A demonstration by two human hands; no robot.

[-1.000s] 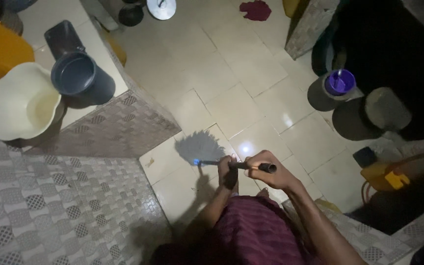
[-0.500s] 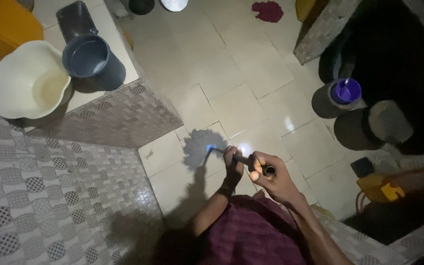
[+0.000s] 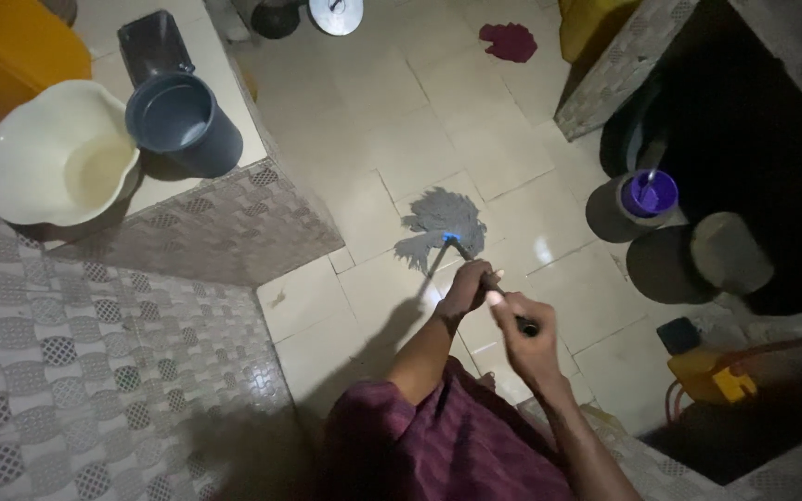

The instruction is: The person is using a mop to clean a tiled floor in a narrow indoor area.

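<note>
Mop (image 3: pixel 442 225), grey string head spread flat on the pale tiled floor (image 3: pixel 401 121), with a blue collar where the strands meet the dark handle. The handle runs back and down toward the person. Left hand (image 3: pixel 467 289) is closed around the handle nearer the head; right hand (image 3: pixel 520 327) is closed around the handle's upper end, whose open tip shows just beside the knuckles. Both forearms extend from a maroon garment (image 3: pixel 447 445) at the lower edge of the view.

To the left of the mop head, a low patterned-tile ledge (image 3: pixel 225 232) meets the floor. On top of the ledge stand a cream basin (image 3: pixel 58 153) and, just beside it, a dark blue bucket (image 3: pixel 178 121); an orange container (image 3: pixel 11 46) sits behind them at the upper left.

Well apart to the right, a purple cup (image 3: pixel 647 192) rests on a dark round vessel (image 3: pixel 610 215), with another dark lidded vessel (image 3: pixel 698 255) close by. A yellow object (image 3: pixel 707 371) lies at lower right. A dark red cloth (image 3: pixel 509 42) lies on the floor at the top.
</note>
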